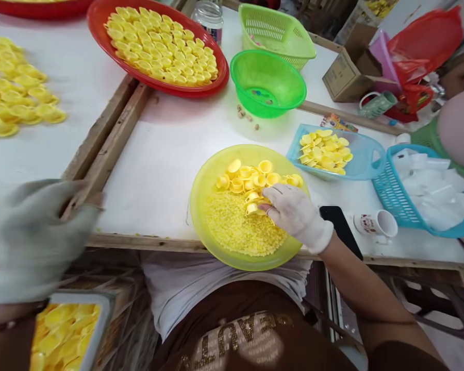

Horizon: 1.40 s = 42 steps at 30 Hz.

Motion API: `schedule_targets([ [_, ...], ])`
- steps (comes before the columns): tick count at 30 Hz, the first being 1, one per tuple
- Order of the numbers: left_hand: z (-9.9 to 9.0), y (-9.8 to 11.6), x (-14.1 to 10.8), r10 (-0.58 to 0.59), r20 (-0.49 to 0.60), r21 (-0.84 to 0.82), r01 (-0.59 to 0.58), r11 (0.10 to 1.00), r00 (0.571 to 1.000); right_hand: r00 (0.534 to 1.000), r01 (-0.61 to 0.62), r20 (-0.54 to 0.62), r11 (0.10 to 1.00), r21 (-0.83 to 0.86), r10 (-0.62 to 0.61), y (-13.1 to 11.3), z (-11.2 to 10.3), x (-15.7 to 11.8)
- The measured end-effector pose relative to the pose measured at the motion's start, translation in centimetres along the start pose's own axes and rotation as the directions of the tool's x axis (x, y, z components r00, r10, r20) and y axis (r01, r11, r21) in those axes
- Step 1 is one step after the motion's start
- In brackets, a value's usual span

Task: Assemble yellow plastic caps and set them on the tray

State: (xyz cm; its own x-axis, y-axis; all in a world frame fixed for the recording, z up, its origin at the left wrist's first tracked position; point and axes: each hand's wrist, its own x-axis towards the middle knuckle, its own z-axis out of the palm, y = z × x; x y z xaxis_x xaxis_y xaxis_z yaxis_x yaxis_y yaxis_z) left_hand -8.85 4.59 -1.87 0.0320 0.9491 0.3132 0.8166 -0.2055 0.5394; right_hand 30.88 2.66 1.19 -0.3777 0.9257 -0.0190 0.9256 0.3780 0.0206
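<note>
My right hand (294, 214), in a white glove, reaches into a round yellow tray (251, 263) and pinches a small yellow cup-shaped piece (252, 207). Several similar cup-shaped pieces (259, 179) lie along the tray's far side. Small pale-yellow pellets (243, 226) fill its near part. On the left, my gloved left hand (42, 232) is smeared by motion above the table's wooden edge, and its grip does not show. Below it stands a grey-rimmed bin (104, 319) with yellow pieces inside.
A red tray (224, 77) full of yellow cup-shaped pieces stands at the back, near a green bowl (268, 85). To the right are a blue scoop-like container (365, 154), a blue basket (402, 198), a phone (340, 229) and a mug (375, 224). Wooden strips (112, 123) divide the table.
</note>
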Motion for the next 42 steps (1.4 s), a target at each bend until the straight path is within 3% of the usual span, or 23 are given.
schedule_targets([
  [2, 2.0, 4.7, -0.5, 0.205, -0.017, -0.014, -0.205, 0.979, 0.979, 0.998, 0.060, 0.009, 0.998, -0.019, -0.060, -0.3, 0.0, -0.1],
  [5, 4.9, 10.7, -0.5, 0.516, 0.098, -0.079, -0.510, 0.857, 0.851, 0.980, 0.191, 0.056, 0.982, 0.001, -0.190, -0.8, 0.6, -0.1],
  [8, 7.4, 14.6, -0.2, 0.575, 0.310, -0.063, -0.587, 0.807, 0.757, 0.978, 0.197, 0.057, 0.979, 0.044, -0.200, -1.1, 1.2, -0.1],
  [10, 8.8, 15.9, -0.1, 0.522, 0.426, -0.027, -0.567, 0.823, 0.739, 0.986, 0.151, 0.057, 0.986, 0.076, -0.155, -1.2, 1.4, -0.1],
  [13, 10.0, 16.5, -0.2, 0.460, 0.460, 0.018, -0.526, 0.850, 0.759, 0.989, 0.127, 0.050, 0.980, 0.155, -0.137, -1.5, 1.1, -0.3],
  [16, 9.8, 16.5, -0.4, 0.481, 0.424, -0.017, -0.524, 0.852, 0.768, 0.994, 0.093, 0.013, 0.924, 0.372, -0.106, -1.8, 0.5, -0.9],
  [19, 8.8, 16.1, -0.6, 0.580, 0.393, -0.156, -0.569, 0.807, 0.714, 0.999, -0.016, 0.050, 0.763, 0.646, -0.021, -1.4, 0.4, -1.3],
  [22, 8.0, 15.2, -1.3, 0.640, 0.329, -0.313, -0.559, 0.767, 0.694, 0.979, -0.120, 0.199, 0.671, 0.732, -0.042, -0.9, 0.5, -1.7],
  [24, 7.7, 14.6, -2.1, 0.618, 0.272, -0.353, -0.521, 0.777, 0.738, 0.966, -0.134, 0.251, 0.704, 0.697, -0.065, -1.1, 0.4, -2.2],
  [29, 7.2, 13.6, -3.2, 0.504, 0.127, -0.445, -0.405, 0.798, 0.854, 0.961, -0.040, 0.262, 0.901, 0.433, -0.084, -3.7, 0.2, -3.1],
  [32, 7.5, 13.2, -2.3, 0.437, 0.092, -0.370, -0.377, 0.849, 0.895, 0.926, 0.008, 0.346, 0.927, 0.375, -0.148, -5.1, 0.7, -2.4],
  [34, 8.0, 13.2, -1.6, 0.436, 0.134, -0.267, -0.392, 0.880, 0.890, 0.910, 0.054, 0.355, 0.909, 0.412, -0.215, -5.1, 1.1, -1.9],
  [37, 8.8, 13.5, -0.9, 0.451, 0.291, -0.134, -0.431, 0.892, 0.844, 0.918, 0.082, 0.304, 0.872, 0.483, -0.255, -4.0, 1.1, -1.8],
  [42, 9.4, 14.3, -0.8, 0.410, 0.446, -0.076, -0.423, 0.903, 0.796, 0.986, 0.100, 0.050, 0.803, 0.588, -0.160, -2.7, 0.0, -2.0],
])
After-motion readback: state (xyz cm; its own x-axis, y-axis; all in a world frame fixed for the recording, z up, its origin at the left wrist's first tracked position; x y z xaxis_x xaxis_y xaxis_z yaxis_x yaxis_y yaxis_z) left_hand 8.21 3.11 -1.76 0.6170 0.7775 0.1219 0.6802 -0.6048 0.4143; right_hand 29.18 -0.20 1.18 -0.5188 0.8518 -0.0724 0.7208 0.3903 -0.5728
